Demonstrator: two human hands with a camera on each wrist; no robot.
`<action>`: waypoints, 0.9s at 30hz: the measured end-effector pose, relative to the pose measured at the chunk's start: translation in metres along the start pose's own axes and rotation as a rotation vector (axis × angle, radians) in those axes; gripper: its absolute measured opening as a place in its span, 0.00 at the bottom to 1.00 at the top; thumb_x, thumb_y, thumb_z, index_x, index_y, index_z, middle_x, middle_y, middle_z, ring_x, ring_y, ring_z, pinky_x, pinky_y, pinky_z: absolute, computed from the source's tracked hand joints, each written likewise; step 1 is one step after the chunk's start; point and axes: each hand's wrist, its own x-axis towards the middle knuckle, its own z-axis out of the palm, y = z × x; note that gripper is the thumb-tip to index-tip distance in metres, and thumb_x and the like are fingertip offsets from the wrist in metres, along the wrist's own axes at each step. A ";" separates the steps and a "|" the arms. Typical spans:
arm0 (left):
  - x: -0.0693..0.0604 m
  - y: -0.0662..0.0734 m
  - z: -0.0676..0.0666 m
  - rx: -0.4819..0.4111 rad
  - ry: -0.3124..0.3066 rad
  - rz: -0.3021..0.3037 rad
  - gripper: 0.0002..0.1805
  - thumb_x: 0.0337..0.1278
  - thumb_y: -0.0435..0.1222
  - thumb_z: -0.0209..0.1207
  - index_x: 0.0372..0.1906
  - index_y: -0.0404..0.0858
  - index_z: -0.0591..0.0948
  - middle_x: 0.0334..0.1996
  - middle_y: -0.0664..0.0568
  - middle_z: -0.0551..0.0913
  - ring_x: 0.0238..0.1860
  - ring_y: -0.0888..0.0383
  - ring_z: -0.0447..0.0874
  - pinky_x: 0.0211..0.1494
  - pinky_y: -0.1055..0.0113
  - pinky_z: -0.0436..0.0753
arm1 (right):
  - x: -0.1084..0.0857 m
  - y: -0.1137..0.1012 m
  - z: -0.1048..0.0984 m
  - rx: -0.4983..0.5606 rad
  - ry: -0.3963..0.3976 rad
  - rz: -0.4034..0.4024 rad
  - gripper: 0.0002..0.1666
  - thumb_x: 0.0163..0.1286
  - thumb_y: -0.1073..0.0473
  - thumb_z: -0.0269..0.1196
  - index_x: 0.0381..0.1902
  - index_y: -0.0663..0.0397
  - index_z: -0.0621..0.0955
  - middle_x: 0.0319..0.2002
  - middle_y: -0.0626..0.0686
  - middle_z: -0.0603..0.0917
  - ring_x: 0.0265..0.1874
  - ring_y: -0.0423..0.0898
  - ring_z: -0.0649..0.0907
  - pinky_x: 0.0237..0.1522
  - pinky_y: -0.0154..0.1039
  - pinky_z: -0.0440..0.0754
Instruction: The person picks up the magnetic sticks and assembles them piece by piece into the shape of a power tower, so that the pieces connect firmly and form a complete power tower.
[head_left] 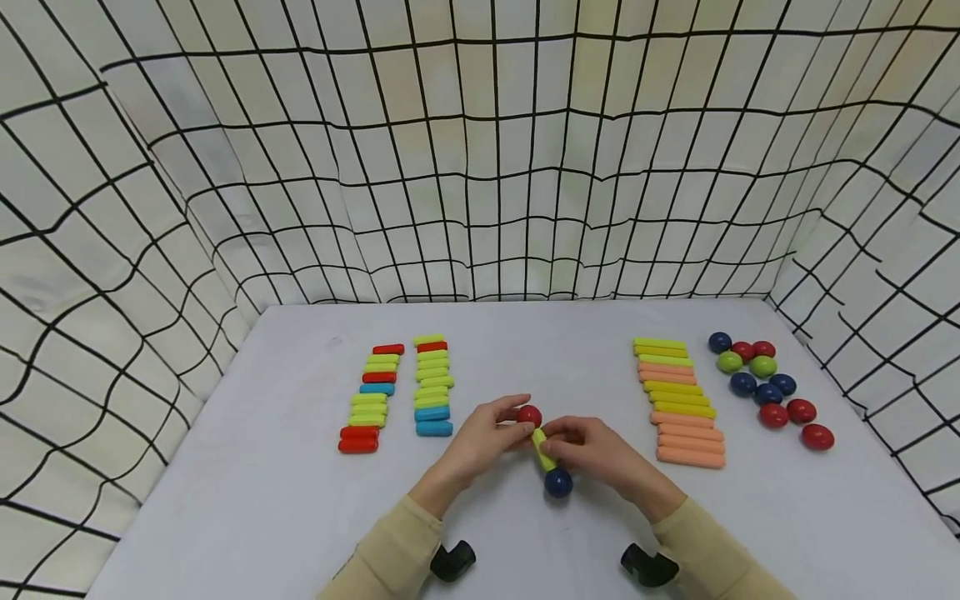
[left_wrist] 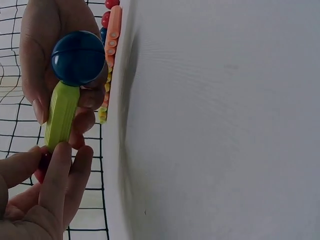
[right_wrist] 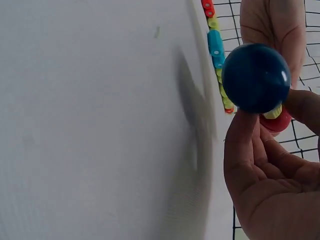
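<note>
Between the two hands is a yellow-green stick (head_left: 543,450) with a dark blue ball (head_left: 558,482) on its near end and a red ball (head_left: 528,416) at its far end. My left hand (head_left: 486,435) pinches the red ball between thumb and fingers. My right hand (head_left: 588,450) grips the stick along its length. In the left wrist view the blue ball (left_wrist: 78,58) sits on the stick (left_wrist: 62,116), and the fingers partly cover the red ball (left_wrist: 43,167). The blue ball (right_wrist: 256,78) hides most of the stick in the right wrist view.
Left on the white table (head_left: 225,500) lie two columns of short sticks, red (head_left: 358,446), yellow-green (head_left: 433,373) and blue (head_left: 434,427). To the right are longer yellow (head_left: 678,399) and orange sticks (head_left: 691,457), then several balls (head_left: 817,437). Black netting (head_left: 495,177) surrounds the table.
</note>
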 end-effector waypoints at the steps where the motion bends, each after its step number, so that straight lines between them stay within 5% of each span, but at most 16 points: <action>1: 0.000 0.000 0.000 0.028 0.000 0.008 0.29 0.66 0.39 0.60 0.69 0.38 0.70 0.57 0.42 0.77 0.51 0.52 0.82 0.52 0.61 0.83 | 0.000 0.000 0.000 0.006 -0.010 -0.006 0.28 0.68 0.49 0.64 0.58 0.64 0.77 0.45 0.53 0.85 0.40 0.46 0.82 0.43 0.40 0.84; 9: -0.006 -0.002 -0.020 0.264 0.076 0.137 0.23 0.63 0.41 0.63 0.61 0.38 0.77 0.52 0.47 0.82 0.50 0.53 0.83 0.52 0.59 0.83 | 0.003 0.006 -0.003 0.040 0.032 0.047 0.27 0.69 0.48 0.63 0.58 0.60 0.78 0.45 0.53 0.84 0.40 0.47 0.82 0.46 0.42 0.83; 14: -0.019 -0.006 -0.053 0.588 0.185 0.232 0.12 0.55 0.30 0.67 0.46 0.36 0.85 0.42 0.49 0.84 0.44 0.53 0.81 0.51 0.58 0.82 | 0.007 0.011 -0.014 0.165 0.098 0.128 0.30 0.69 0.46 0.62 0.61 0.60 0.76 0.51 0.55 0.80 0.45 0.48 0.81 0.54 0.42 0.80; 19: -0.028 -0.011 -0.072 0.883 0.249 0.178 0.09 0.50 0.25 0.68 0.38 0.34 0.87 0.35 0.50 0.82 0.40 0.53 0.79 0.47 0.60 0.82 | 0.010 0.016 -0.021 0.305 0.130 0.126 0.32 0.70 0.48 0.62 0.63 0.64 0.73 0.54 0.58 0.77 0.47 0.49 0.79 0.51 0.36 0.80; 27: -0.028 -0.009 -0.072 0.965 0.124 0.085 0.09 0.50 0.27 0.69 0.39 0.35 0.87 0.35 0.50 0.83 0.39 0.54 0.78 0.45 0.59 0.83 | 0.013 0.021 -0.022 0.242 0.172 0.131 0.32 0.70 0.49 0.62 0.66 0.60 0.70 0.52 0.57 0.80 0.45 0.48 0.80 0.51 0.38 0.80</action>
